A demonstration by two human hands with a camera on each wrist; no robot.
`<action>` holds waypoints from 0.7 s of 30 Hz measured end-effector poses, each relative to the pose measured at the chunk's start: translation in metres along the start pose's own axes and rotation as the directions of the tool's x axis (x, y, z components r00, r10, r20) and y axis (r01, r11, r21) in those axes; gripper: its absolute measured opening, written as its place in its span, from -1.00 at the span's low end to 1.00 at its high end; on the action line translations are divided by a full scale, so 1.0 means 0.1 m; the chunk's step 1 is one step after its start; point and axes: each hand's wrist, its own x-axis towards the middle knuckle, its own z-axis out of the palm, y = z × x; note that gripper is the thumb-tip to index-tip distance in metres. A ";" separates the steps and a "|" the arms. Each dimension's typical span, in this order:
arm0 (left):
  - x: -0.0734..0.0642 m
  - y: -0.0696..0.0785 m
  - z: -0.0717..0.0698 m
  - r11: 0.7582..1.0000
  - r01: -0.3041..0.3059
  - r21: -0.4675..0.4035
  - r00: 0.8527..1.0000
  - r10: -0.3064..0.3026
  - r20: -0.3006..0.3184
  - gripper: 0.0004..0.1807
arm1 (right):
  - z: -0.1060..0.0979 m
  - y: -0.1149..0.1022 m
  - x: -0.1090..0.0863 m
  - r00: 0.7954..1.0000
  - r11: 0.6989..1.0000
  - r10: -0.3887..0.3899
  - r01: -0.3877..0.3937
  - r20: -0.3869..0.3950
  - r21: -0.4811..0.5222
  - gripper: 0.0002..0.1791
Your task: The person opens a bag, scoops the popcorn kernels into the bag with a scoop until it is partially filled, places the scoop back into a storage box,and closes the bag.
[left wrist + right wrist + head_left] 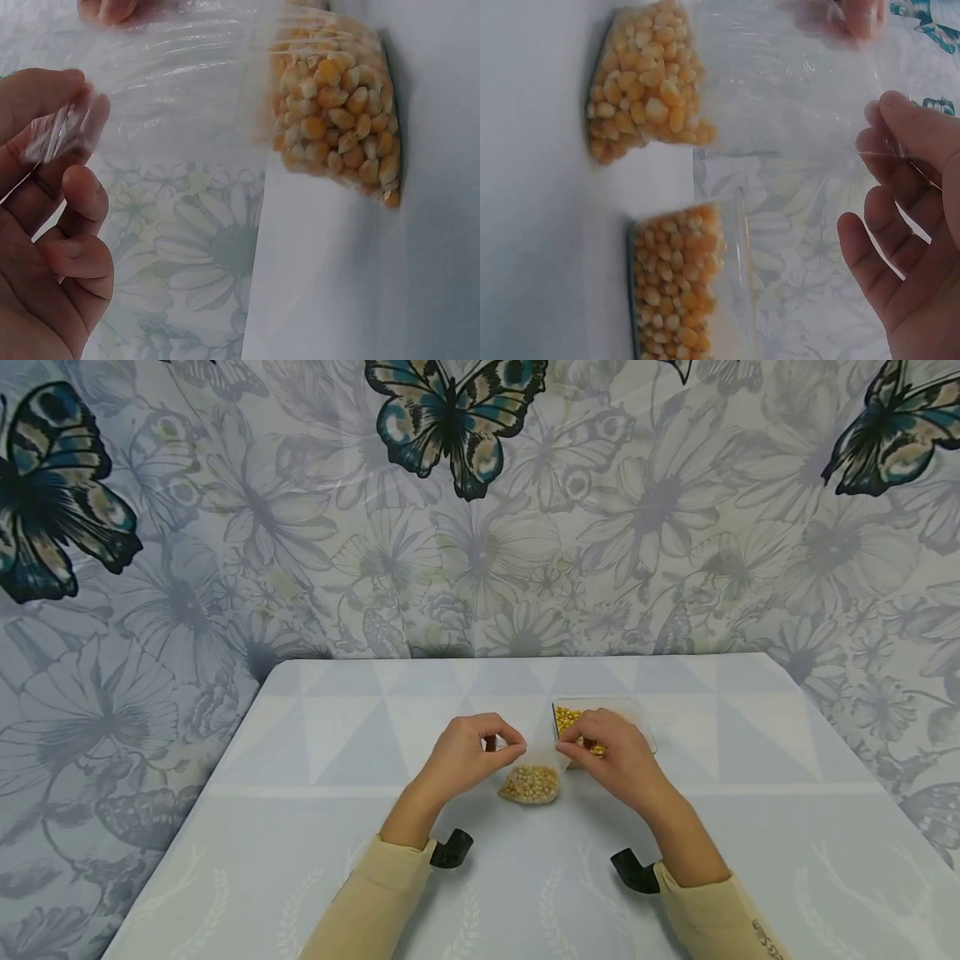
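Observation:
A clear plastic bag with corn kernels gathered in its bottom stands on the table between the hands. My left hand pinches one top corner of the bag between thumb and index finger. At the opposite top corner, thumb and index finger of my right hand pinch the film. The bag's upper part is stretched flat between them, above the kernels, as the right wrist view shows. Behind the right hand is a clear plastic box holding more corn kernels; the hand partly hides it in the head view.
The table has a pale triangle-patterned cover, and its far edge meets a wall hung with flower and butterfly print. Black wrist mounts stick out from both beige sleeves.

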 end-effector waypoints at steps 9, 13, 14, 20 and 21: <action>0.01 0.08 0.09 0.993 -0.081 0.085 0.996 0.083 -0.026 -0.95 | 0.11 -0.07 0.00 0.995 0.995 -0.083 0.080 -0.048 -0.054 -0.84; 0.01 0.08 0.09 0.991 -0.083 0.102 0.996 0.086 -0.024 -0.95 | 0.08 -0.06 0.00 0.994 0.994 -0.097 0.094 -0.045 -0.058 -0.83; 0.01 0.08 0.09 0.991 -0.079 0.105 0.996 0.082 -0.023 -0.94 | 0.07 -0.05 0.00 0.994 0.993 -0.100 0.097 -0.047 -0.061 -0.82; 0.00 0.06 0.04 0.991 -0.066 0.116 0.998 0.069 -0.016 -0.95 | 0.00 0.01 0.01 0.994 0.993 -0.096 0.092 -0.060 -0.078 -0.81; 0.00 0.05 0.04 0.991 -0.068 0.119 0.997 0.070 -0.014 -0.95 | 0.00 0.01 0.01 0.994 0.993 -0.094 0.090 -0.053 -0.075 -0.82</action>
